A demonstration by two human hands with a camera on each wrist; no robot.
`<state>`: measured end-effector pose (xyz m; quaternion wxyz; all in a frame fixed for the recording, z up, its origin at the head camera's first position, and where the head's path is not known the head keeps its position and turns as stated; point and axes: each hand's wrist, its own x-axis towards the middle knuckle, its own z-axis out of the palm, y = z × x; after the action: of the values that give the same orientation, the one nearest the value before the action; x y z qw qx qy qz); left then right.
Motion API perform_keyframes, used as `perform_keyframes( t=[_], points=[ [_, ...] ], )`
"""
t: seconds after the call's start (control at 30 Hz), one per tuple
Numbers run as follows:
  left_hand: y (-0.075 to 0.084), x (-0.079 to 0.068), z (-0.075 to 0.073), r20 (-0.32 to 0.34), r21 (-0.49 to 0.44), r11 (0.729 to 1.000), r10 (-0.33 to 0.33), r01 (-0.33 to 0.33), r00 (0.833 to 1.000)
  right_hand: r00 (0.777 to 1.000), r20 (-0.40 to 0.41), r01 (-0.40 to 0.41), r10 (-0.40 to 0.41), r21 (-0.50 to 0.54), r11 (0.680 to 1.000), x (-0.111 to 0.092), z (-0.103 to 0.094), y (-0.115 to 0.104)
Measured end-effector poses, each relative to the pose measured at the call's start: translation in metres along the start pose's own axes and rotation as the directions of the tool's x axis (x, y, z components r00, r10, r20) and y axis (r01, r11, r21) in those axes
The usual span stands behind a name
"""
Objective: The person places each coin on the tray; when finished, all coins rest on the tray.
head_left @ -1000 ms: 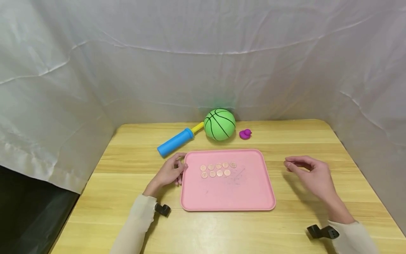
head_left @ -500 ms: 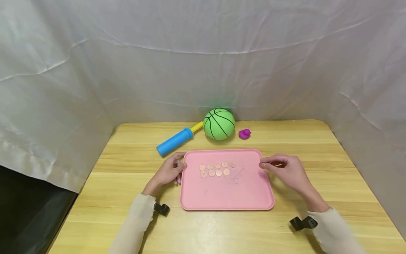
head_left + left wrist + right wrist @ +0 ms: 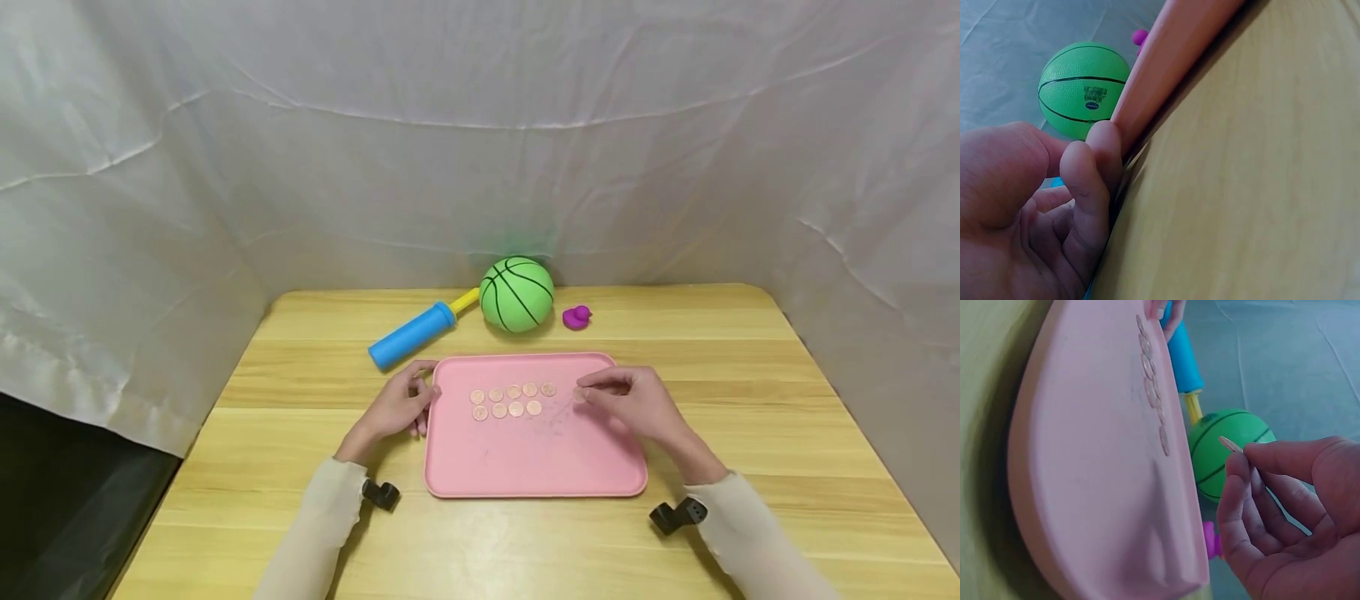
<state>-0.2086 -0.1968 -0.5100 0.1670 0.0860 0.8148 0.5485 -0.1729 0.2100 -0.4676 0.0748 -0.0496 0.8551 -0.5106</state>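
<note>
A pink tray (image 3: 532,467) lies on the wooden table, with several round coins (image 3: 513,391) in two rows toward its upper left. My right hand (image 3: 633,406) is over the tray's right part. Between its thumb and forefinger it pinches one coin (image 3: 1229,444), raised above the tray floor and to the right of the rows. With thumb and bent fingers, my left hand (image 3: 399,406) holds the tray's left rim. The left wrist view shows those fingertips against the rim (image 3: 1169,59).
Behind the tray sits a green ball (image 3: 517,293) with black lines. A blue pump (image 3: 411,337) with a yellow handle lies to its left, and a purple duck (image 3: 576,317) is on its right. Pale curtains (image 3: 480,167) enclose the table's back and sides.
My right hand has come leftward from beside the tray to above its right part, bringing the coin. The left hand keeps its place at the rim, and the rows of coins look unchanged.
</note>
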Motion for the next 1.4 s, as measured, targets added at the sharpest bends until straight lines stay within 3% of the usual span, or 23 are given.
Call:
perform_keyframes(
  t=[0.4, 0.77, 1.2, 1.4],
  points=[
    [0.0, 0.001, -0.001, 0.008, -0.005, 1.0, 0.006, -0.006, 1.0, 0.995, 0.072, -0.067, 0.066, 0.013, 0.998, 0.01, 0.021, -0.008],
    [-0.001, 0.0, -0.001, 0.007, -0.005, 1.0, 0.024, -0.024, 1.0, 0.982, 0.17, -0.109, 0.08, 0.17, 0.979, 0.019, 0.032, -0.002],
    [0.0, -0.001, 0.0, -0.001, 0.005, 1.0, 0.017, -0.017, 1.0, 0.987, 0.153, -0.061, 0.042, 0.12, 0.991, 0.026, 0.044, 0.0],
    [0.0, -0.001, -0.001, 0.001, 0.003, 1.0, 0.014, -0.014, 1.0, 0.988, 0.147, -0.072, 0.057, 0.096, 0.993, 0.026, 0.039, -0.002]
  ],
)
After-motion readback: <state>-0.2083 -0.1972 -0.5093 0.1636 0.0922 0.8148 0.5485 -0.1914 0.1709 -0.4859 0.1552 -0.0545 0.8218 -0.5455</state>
